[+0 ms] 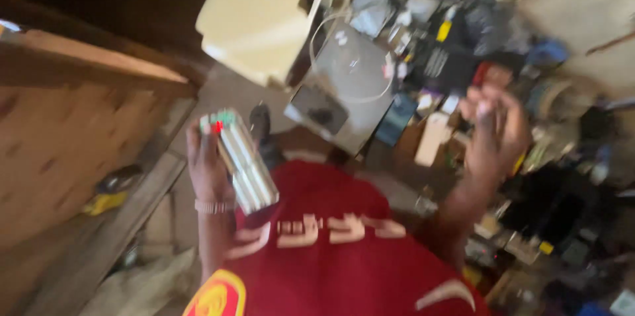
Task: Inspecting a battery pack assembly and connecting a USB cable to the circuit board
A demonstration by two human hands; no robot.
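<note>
Floor [225,94]: grey concrete, seen from above, blurred. On it, upper centre, a cream plastic chair [254,18]; just beside it a flat grey device casing [344,75] with a pale cable [360,94] looped across its top. To the right, a dense spread of small items lying close together: a yellow-handled tool [443,28], a small cardboard box [433,137], dark electronic parts [456,65], a blue item [546,51]. Lower left, a wooden plank [112,223] lies along a wooden panel [73,151], with a yellow object [102,202] beside it. Finer detail cannot be told.
</note>
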